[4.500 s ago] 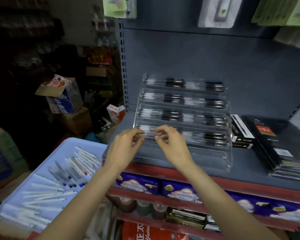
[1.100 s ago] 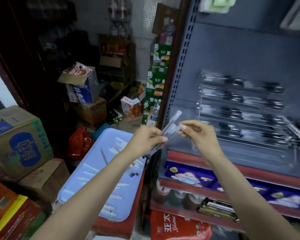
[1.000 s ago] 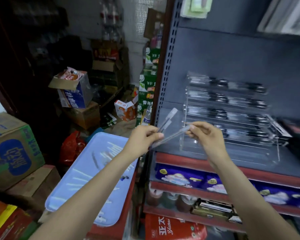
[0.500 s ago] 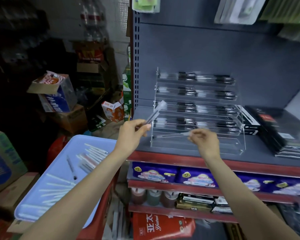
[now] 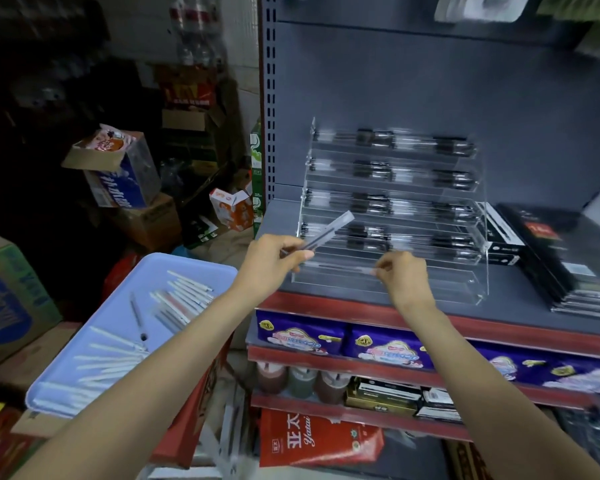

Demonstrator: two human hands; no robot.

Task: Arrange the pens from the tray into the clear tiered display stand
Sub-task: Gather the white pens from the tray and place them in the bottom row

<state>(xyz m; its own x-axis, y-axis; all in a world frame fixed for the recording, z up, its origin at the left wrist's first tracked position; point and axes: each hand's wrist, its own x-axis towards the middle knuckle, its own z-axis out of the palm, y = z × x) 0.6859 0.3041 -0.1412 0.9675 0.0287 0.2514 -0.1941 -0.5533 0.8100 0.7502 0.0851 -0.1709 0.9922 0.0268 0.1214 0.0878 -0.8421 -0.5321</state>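
The clear tiered display stand (image 5: 478,271) sits on a grey shelf, its upper tiers filled with dark-gripped pens (image 5: 371,202). My right hand (image 5: 400,275) pinches one end of a clear pen (image 5: 340,268) that lies level along the stand's lowest front tier. My left hand (image 5: 274,261) grips a bundle of clear pens (image 5: 329,230) that points up and to the right, just left of the stand. A light blue tray (image 5: 125,282) at the lower left holds several white and clear pens (image 5: 184,299).
Black boxed goods (image 5: 568,258) lie on the shelf right of the stand. A red shelf edge (image 5: 499,327) runs below it, with purple packets (image 5: 302,336) underneath. Cardboard boxes (image 5: 118,171) crowd the floor at the left.
The view has swung right, back onto the stand. My right hand took one pen from the bundle and lowered it onto the lowest tier. My left hand still holds the other pens.
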